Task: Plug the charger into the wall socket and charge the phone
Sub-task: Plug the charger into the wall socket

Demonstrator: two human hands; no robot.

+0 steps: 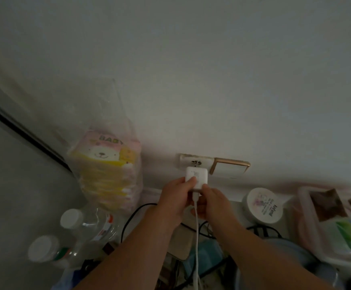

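Note:
A white square charger (197,176) sits against the wall just below the slots of a white wall socket (195,162). My left hand (175,198) grips its left side, thumb on the front face. My right hand (212,203) pinches its lower right corner and the plug of the white cable (196,237), which hangs straight down between my forearms. Whether the prongs are inside the socket is hidden by the charger body. No phone is visible.
A gold-framed switch plate (230,166) adjoins the socket on the right. A baby-print pack in a plastic bag (107,164) leans on the wall at left, above two clear bottles (86,225). A white round jar (263,206), plastic boxes (337,222) and black cables (132,216) crowd the surface below.

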